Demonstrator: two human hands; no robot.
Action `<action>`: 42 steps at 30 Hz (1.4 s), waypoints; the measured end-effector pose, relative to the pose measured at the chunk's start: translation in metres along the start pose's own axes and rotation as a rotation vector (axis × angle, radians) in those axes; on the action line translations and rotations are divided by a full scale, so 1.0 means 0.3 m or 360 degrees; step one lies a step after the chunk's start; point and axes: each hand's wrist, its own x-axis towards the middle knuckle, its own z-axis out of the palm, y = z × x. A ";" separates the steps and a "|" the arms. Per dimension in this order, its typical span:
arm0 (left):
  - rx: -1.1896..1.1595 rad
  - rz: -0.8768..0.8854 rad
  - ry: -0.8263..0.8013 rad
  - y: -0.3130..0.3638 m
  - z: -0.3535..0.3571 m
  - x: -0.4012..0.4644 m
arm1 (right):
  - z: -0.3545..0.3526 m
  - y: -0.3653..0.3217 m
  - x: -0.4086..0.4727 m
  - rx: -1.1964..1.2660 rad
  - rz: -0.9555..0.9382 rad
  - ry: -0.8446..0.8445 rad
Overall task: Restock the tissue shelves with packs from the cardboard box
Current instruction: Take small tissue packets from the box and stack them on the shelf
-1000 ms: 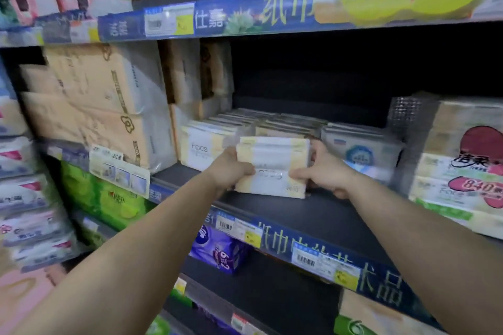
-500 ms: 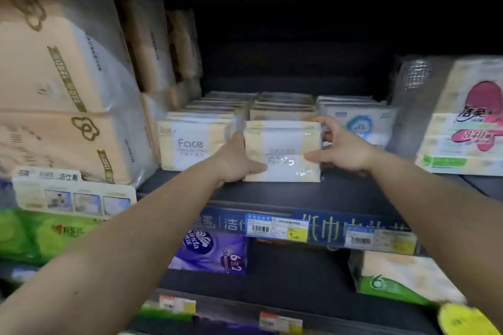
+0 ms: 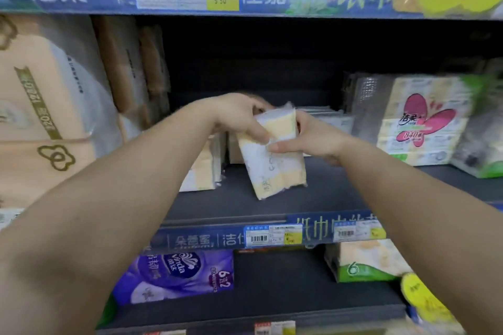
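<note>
A yellow-and-white tissue pack (image 3: 272,155) is gripped by the left hand (image 3: 239,117) and right hand (image 3: 313,139), tilted above the shelf (image 3: 340,193). Shelved packs (image 3: 204,168), apparently the same kind, are seen below the left hand; bare shelf remains to be filled.

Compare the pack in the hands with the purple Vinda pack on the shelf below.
1. The held pack is pale yellow and white; the Vinda pack is purple.
2. The held pack is tilted and gripped by the left hand and right hand; the Vinda pack lies untouched.
3. The held pack is at the middle shelf; the Vinda pack sits one shelf lower.
Both are plastic-wrapped.
</note>
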 end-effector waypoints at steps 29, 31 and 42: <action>0.0962 0.0133 0.0378 -0.179 0.089 0.010 | 0.048 0.165 0.021 -0.0207 0.0194 0.0270; 0.0927 0.0109 0.0463 -0.208 0.072 -0.013 | 0.043 0.165 0.032 -0.0233 0.0167 0.0348; 0.0888 0.0028 0.0438 -0.237 0.071 -0.025 | 0.076 0.122 0.077 0.0328 0.0445 0.0174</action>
